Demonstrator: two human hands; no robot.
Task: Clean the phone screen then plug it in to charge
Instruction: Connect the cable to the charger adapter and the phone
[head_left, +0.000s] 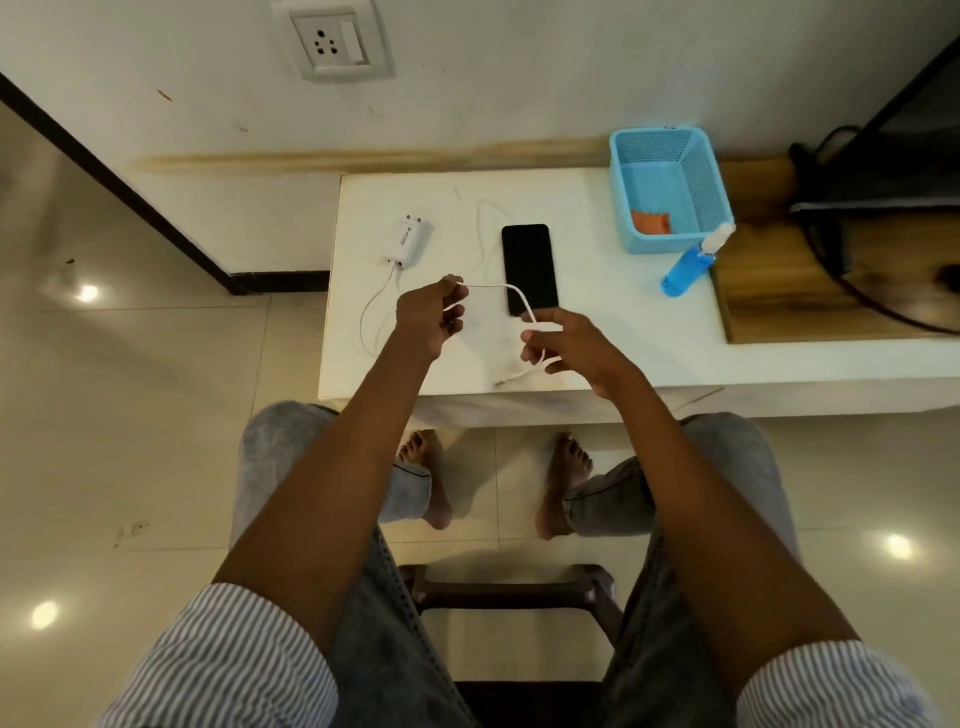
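Observation:
A black phone (529, 267) lies screen up on the white table (613, 322). Left of it sits a white charger adapter (408, 240), unplugged, with a white cable (480, 244) looping across the table. My left hand (430, 317) pinches the cable just left of the phone. My right hand (576, 345) grips the cable near its free end, below the phone's near edge. The cable's plug tip (503, 383) hangs down toward the table's front edge. A wall socket (332, 44) is on the wall above.
A blue mesh basket (701, 171) with an orange cloth (650, 222) inside stands at the back right. A blue spray bottle (691, 267) lies beside it. A wooden board (779, 291) with dark cables sits to the right. My knees and feet are below the table.

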